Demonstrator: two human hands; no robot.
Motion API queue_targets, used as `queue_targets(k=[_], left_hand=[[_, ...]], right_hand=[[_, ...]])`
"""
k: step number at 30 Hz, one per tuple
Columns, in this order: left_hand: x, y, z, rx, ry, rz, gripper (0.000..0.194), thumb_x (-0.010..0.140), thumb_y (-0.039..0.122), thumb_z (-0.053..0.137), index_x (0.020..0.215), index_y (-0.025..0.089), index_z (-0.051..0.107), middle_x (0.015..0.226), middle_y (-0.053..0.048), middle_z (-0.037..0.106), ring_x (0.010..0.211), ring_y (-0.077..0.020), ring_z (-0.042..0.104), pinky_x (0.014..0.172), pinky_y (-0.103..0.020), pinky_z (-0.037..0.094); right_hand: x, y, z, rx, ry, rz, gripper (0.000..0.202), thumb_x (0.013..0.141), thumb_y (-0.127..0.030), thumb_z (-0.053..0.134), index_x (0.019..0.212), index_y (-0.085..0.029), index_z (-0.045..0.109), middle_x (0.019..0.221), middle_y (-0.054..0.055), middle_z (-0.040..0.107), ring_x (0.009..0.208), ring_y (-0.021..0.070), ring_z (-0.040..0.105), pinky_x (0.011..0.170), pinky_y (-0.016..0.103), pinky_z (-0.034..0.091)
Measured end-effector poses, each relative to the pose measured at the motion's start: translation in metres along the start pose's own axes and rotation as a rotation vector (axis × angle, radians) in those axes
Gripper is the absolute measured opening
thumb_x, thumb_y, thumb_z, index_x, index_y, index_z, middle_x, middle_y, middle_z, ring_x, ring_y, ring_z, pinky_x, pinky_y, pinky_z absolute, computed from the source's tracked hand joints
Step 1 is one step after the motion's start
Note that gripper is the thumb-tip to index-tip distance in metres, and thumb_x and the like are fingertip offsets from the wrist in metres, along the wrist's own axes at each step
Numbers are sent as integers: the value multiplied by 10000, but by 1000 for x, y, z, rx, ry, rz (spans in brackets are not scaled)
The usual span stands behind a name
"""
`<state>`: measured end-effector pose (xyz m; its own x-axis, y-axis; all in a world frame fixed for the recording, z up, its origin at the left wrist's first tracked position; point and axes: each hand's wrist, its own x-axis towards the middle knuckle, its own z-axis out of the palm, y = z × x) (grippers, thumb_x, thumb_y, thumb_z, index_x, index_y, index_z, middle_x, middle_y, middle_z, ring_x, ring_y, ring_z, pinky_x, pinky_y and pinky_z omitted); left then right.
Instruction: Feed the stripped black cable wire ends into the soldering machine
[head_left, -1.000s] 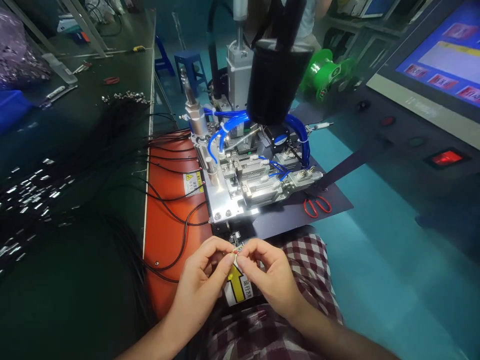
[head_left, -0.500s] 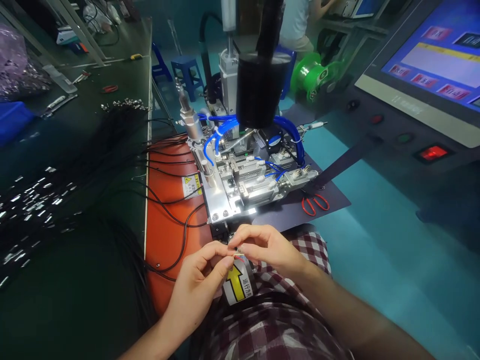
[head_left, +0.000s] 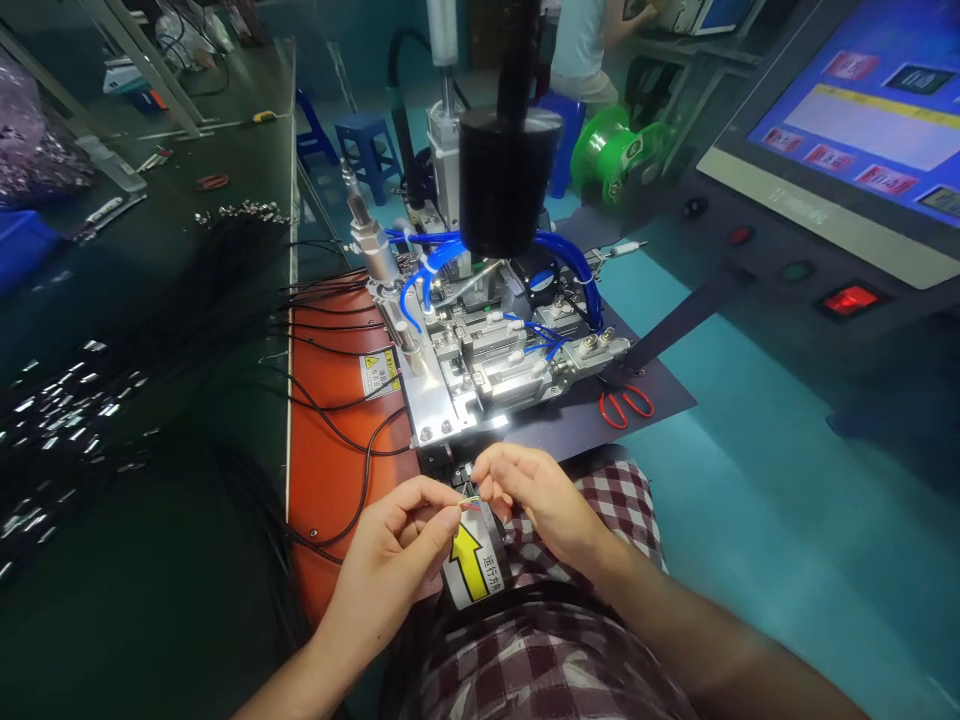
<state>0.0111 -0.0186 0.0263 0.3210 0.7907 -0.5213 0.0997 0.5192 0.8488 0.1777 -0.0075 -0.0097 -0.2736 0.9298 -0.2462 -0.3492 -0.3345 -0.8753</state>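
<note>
My left hand pinches several thin coloured wires, red and yellowish ones among them, between thumb and forefinger. Close by on the right, my right hand has its fingers curled near the wire tips; whether it touches or holds any wire is too small to tell. Both hands are above a white label with a yellow arrow, in front of the metal machine with blue air tubes.
Black cables cross the orange surface on the left. Red-handled scissors lie right of the machine. A screen panel stands at the upper right, a green spool behind. A person sits farther back.
My right hand's fingers have drawn slightly off the wires, and the wire ends show more between the hands. My left hand keeps its pinch. The whole view has shifted a little.
</note>
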Motion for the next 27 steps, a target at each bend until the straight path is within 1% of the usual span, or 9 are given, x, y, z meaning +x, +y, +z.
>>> queue_targets(k=[4,8,12,16,18,21,23,25,27], left_hand=[[1,-2,0,-28,8,11,269,823,433,563,875,169,549,480,95,302,437,-47,218,404,-160,178],[0,-1,1,-33,6,-11,291,816,437,572,960,187,529,501,94,326,443,-52,239,391,-152,202],[1,-2,3,-44,0,-16,298,819,435,570,990,194,528,496,97,325,428,-48,234,376,-150,198],[2,-6,3,-45,24,-18,273,832,432,553,980,204,540,492,94,319,423,-49,230,373,-153,182],[2,-7,2,-62,23,-29,259,833,430,552,967,209,545,480,96,310,419,-50,224,374,-156,175],[2,-6,2,-89,19,-65,241,816,428,577,907,207,550,447,103,287,407,-49,205,377,-162,162],[3,-5,2,-97,36,-93,242,804,431,593,859,200,548,429,106,282,400,-45,199,385,-164,158],[3,-3,2,-104,56,-114,250,799,437,599,835,195,544,417,107,293,396,-43,202,392,-166,156],[2,-3,2,-116,64,-117,255,801,440,596,833,192,546,405,105,316,391,-42,208,400,-171,159]], right_hand=[[-11,3,3,-89,4,13,199,742,-326,682,666,-158,604,559,-48,512,442,62,413,430,199,332],[-15,5,10,-118,49,-29,193,740,-306,674,650,-159,586,565,-43,495,457,66,403,421,200,308],[-15,6,17,-177,73,-89,163,740,-267,658,631,-158,605,617,-21,521,525,90,436,488,224,343],[-16,10,24,-257,145,-157,132,748,-190,642,619,-166,620,653,-7,549,620,123,480,585,252,383],[-18,13,26,-302,163,-185,137,757,-174,634,621,-174,616,653,-8,550,633,130,492,602,255,395],[-21,16,26,-394,161,-244,153,773,-180,626,621,-181,607,656,-5,554,642,137,512,615,261,411],[-22,16,23,-452,141,-262,151,782,-180,618,632,-180,604,666,0,564,652,140,525,630,265,419],[-22,12,19,-476,98,-238,121,780,-182,619,659,-175,611,682,6,581,661,142,533,640,264,424],[-20,7,14,-452,72,-183,85,776,-196,621,695,-169,621,687,8,592,650,137,530,624,257,424]])
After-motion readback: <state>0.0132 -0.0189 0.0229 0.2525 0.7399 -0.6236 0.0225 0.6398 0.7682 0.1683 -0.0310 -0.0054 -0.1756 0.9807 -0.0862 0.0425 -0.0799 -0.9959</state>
